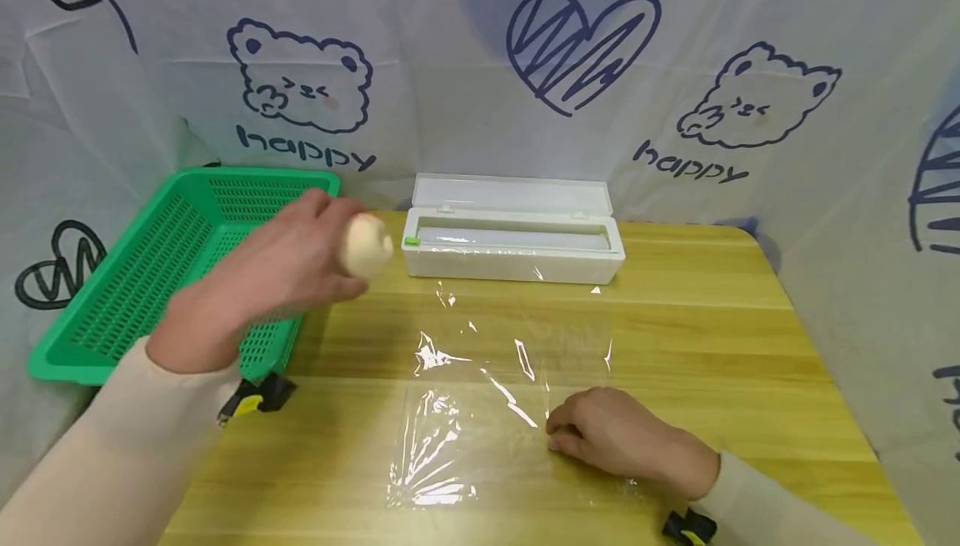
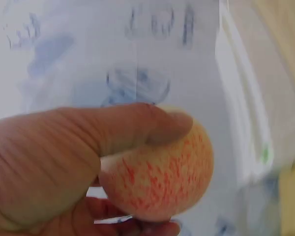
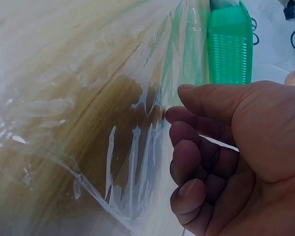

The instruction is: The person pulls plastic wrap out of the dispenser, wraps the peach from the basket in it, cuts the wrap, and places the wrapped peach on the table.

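Observation:
In the head view my left hand (image 1: 288, 258) grips a peach (image 1: 367, 246) in the air, over the right edge of the green basket. The left wrist view shows this round, pale yellow peach (image 2: 162, 177) with red streaks, thumb over its top and fingers beneath. A transparent sheet of cling film (image 1: 480, 454) lies wrinkled on the table, running out from a white dispenser box (image 1: 517, 267). My right hand (image 1: 611, 433) rests at the film's right side. Its fingers are loosely curled, and the right wrist view shows the film (image 3: 123, 172) beside the fingertips, with no pinch visible.
The green plastic basket (image 1: 56, 367) stands at the table's left. The dispenser's lid (image 1: 510, 193) is raised, with a roll inside and a small green piece (image 1: 412, 241) at its left. Behind the wooden table (image 1: 712, 346) hangs a white cloth (image 1: 442, 46) with drawings.

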A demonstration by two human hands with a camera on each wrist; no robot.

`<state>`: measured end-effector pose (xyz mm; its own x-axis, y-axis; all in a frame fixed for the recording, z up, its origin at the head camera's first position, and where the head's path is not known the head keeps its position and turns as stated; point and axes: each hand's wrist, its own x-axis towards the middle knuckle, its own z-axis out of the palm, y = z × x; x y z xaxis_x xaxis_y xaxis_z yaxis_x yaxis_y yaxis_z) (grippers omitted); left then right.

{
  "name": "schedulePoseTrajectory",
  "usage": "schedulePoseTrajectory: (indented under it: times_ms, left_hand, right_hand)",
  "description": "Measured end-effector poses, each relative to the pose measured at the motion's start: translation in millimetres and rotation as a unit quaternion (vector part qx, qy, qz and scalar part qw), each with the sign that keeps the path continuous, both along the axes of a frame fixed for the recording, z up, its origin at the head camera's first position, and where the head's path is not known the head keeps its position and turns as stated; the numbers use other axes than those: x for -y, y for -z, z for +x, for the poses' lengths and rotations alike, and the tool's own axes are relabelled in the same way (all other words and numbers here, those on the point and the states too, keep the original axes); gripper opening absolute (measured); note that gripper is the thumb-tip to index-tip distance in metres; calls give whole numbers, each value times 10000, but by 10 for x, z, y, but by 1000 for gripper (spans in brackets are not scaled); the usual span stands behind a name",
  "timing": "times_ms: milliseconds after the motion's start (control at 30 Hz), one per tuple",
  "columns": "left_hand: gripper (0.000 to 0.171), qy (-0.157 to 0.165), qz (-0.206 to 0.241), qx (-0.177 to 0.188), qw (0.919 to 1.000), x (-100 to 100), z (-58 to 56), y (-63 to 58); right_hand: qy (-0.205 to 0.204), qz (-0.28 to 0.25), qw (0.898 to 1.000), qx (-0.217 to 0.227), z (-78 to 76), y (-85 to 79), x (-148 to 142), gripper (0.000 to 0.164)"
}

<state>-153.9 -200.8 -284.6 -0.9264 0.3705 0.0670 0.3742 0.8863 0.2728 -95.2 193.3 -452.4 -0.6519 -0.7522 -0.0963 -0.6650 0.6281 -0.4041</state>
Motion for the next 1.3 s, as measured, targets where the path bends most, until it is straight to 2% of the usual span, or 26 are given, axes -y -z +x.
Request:
schedulePoseTrajectory:
  times_ms: [67, 167, 267, 400, 500, 767, 933, 1167, 1300]
  left_hand:
    - [75, 516, 160, 177, 9984, -200, 135, 103]
    - [73, 1187, 396, 669, 9899, -470, 307, 336]
    - [72, 1609, 532, 1156, 9787, -723, 429, 620]
    - [74, 1765, 542, 1522, 9710, -1002, 539, 951]
    - [73, 1754, 536, 1594, 9700, -1142, 599, 1104]
    - [71, 1648, 705, 1770, 9678, -1321, 745, 1343]
    - [71, 1679, 729, 1785, 9668, -1362, 785, 1460]
    - [69, 1655, 783, 1709, 9681, -1400, 798, 1526]
    - [71, 1612, 786, 1769, 9678, -1402, 785, 1530]
  right_hand:
    - [10, -17, 10000, 47, 0, -9, -5, 5]
    - [11, -55, 9999, 87, 0, -26, -6, 6]
    - [-1, -123, 9999, 65, -3, -28, -2, 7]
    - [-6, -181, 9998, 22, -10, -23, 9, 9]
    - [19, -184, 9998, 7, -16, -17, 11, 8]
    - [83, -198, 9998, -10, -7, -23, 5, 8]
    - [96, -206, 9997, 18, 11, -21, 9, 7]
    - [135, -155, 9998, 3, 30, -25, 3, 6]
    - [375, -203, 9990, -128, 80, -29, 14, 12]
